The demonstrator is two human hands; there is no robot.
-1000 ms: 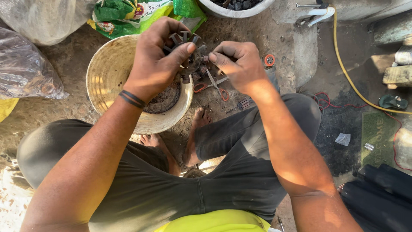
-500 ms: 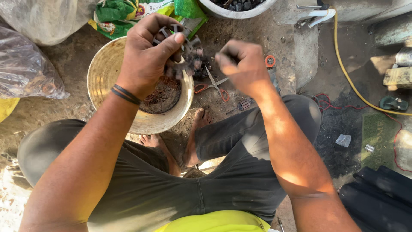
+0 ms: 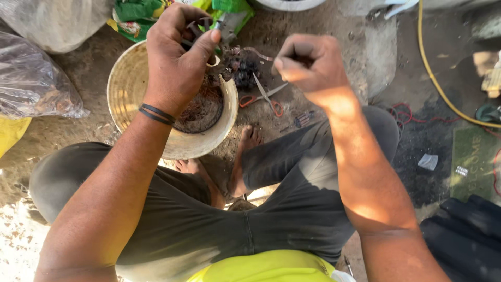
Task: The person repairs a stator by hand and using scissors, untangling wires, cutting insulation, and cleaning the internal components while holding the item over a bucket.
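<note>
My left hand grips a dark, toothed round metal part, holding it over a pale yellow bucket. A tangle of reddish copper wire lies in the bottom of the bucket. My right hand is up and to the right of the part, its fingers pinched together on what looks like a thin wire strand coming from the part. Orange-handled scissors lie open on the dirt between my hands, beside a dark clump of metal bits.
I sit on bare dirt with my feet just below the bucket. Clear plastic bags lie at the left and green packets beyond the bucket. A yellow hose and a green mat are at the right.
My right hand has pulled away to the right from the metal part. My left hand has lifted the part a little up and away from me, uncovering the scissors.
</note>
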